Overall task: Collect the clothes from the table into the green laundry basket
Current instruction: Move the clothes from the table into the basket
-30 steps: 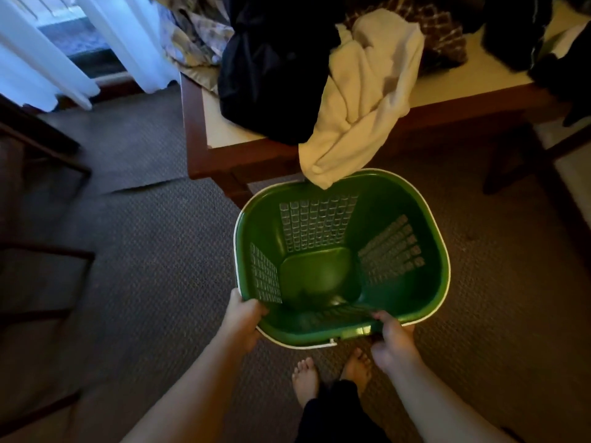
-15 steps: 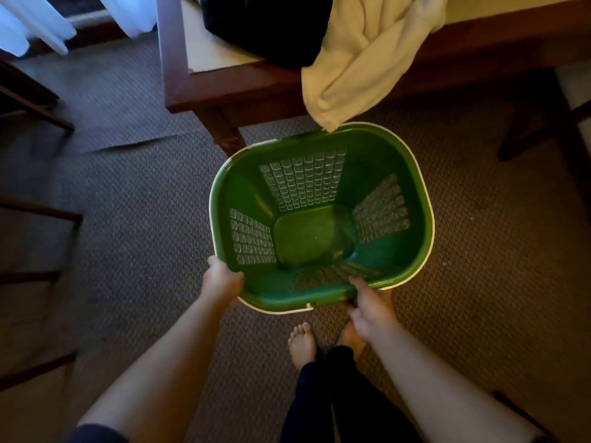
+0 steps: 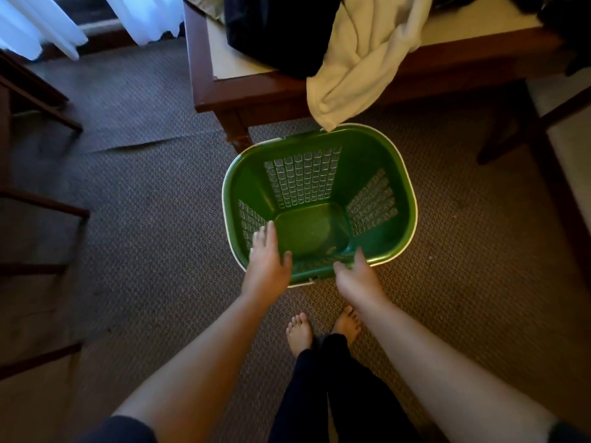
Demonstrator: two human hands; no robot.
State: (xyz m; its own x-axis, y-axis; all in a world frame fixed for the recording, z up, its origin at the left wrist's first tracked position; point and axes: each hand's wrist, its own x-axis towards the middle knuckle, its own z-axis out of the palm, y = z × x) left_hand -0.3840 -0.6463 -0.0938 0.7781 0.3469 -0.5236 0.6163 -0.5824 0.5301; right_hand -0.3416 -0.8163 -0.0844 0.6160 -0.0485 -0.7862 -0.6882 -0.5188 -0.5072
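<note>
Below the tabletop (image 3: 230,63) at 12 o'clock, the basket (image 3: 412,199) now seems set down on the carpet, empty, with a cream cloth (image 3: 367,59) hanging to its far rim. Half a second ago both hands gripped the 6 o'clock rim. Now the left hand (image 3: 267,260) and right hand (image 3: 355,276) have let go, fingers loose and holding nothing, so collecting can likely begin. The dark garment (image 3: 275,30) and the rest of the pile are cut off at the top edge.

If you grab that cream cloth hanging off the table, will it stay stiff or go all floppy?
Probably floppy: the cream cloth droops in soft folds over the table edge. It looks thin, so it is likely light and easy to lift. It lies against the dark garment, so pulling it may drag that along too.
</note>
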